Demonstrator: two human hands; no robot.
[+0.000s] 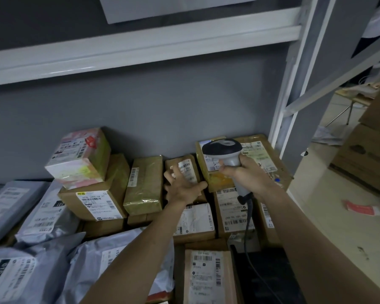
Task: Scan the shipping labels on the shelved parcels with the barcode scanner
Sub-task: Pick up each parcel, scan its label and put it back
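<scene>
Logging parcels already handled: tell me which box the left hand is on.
The small brown box between the yellow-taped box and the large carton; left hand grips it.

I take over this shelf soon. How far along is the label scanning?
Nothing shows which labels are already scanned. In hand: the right hand grips the grey handheld barcode scanner, while the left hand holds the small brown cardboard parcel. Possibly left: the grey plastic mailer bags and the pink-and-white taped box.
</scene>
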